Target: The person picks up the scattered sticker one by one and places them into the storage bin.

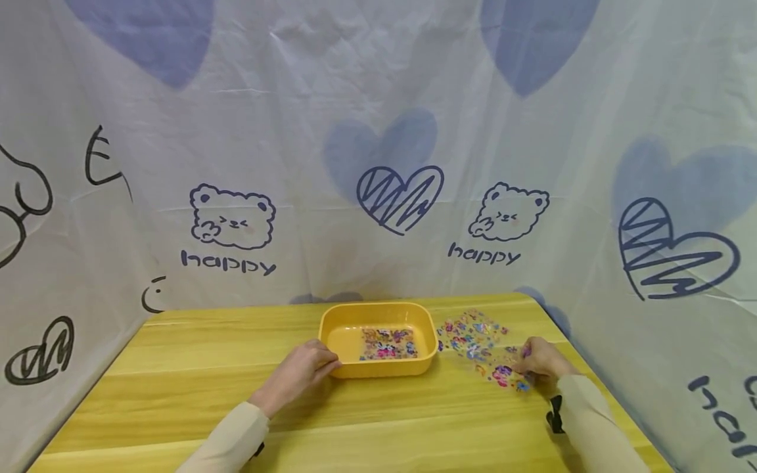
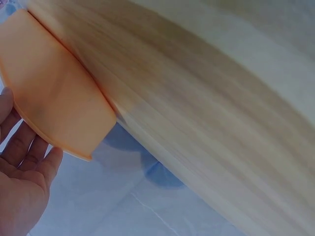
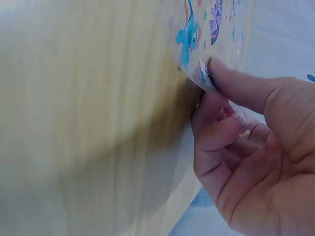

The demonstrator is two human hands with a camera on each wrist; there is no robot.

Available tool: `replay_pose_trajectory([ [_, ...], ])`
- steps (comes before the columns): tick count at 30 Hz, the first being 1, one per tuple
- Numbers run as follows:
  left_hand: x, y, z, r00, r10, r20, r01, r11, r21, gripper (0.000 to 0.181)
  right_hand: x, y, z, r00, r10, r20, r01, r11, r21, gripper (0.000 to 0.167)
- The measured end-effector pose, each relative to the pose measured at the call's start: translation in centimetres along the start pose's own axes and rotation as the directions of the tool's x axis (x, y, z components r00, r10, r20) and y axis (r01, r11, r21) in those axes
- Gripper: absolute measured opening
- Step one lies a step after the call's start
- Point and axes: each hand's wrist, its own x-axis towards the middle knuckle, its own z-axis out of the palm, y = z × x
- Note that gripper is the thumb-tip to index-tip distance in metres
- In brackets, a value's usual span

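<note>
A shallow yellow plastic tub (image 1: 378,370) stands towards the back of the table, with a clear sheet of colourful stickers (image 1: 388,344) lying inside. My left hand (image 1: 304,368) holds the tub's left front corner by the rim; in the left wrist view its fingers meet the edge of the tub wall (image 2: 59,83). Right of the tub, my right hand (image 1: 543,359) pinches the edge of a transparent sticker sheet (image 1: 501,375) between thumb and fingers. The right wrist view shows the held sticker sheet (image 3: 204,37) bending up near the thumb, with cartoon ponies printed on it.
More clear stickers (image 1: 470,326) lie on the table just right of the tub, partly overlapped by the held sheet. The wood-grain table (image 1: 367,420) ends at a white cloth backdrop (image 1: 319,249) with hearts and bears, which also hangs along both sides.
</note>
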Motion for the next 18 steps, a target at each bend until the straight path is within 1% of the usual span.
replay_pose_trajectory([
  [4, 0.1, -0.2, 0.0, 1.0, 0.004, 0.004, -0.004, 1.0, -0.007, 0.008, -0.1, 0.5, -0.7, 1.0, -0.013, -0.018, 0.013, 1.0, -0.005, 0.01],
  [7, 0.1, -0.2, 0.1, 1.0, -0.001, 0.004, 0.001, 1.0, -0.015, 0.008, -0.4, 0.6, -1.6, 0.998, -0.026, -0.048, 0.026, 1.0, -0.012, 0.014],
  [10, 0.0, -0.2, 0.1, 1.0, -0.002, 0.001, 0.002, 1.0, -0.021, 0.009, -0.8, 0.3, -2.9, 0.997, -0.031, -0.065, 0.03, 0.999, -0.011, 0.017],
  [15, -0.1, -0.3, 0.2, 1.0, 0.0, -0.002, 0.0, 1.0, -0.025, 0.008, -2.0, -1.1, -5.0, 0.999, -0.021, -0.032, 0.021, 1.0, 0.002, 0.02],
  [18, -0.1, -0.3, 0.2, 1.0, -0.008, 0.009, 0.009, 0.999, -0.03, 0.009, -2.4, -1.6, -5.8, 1.0, -0.017, -0.017, 0.018, 0.999, 0.038, 0.021],
])
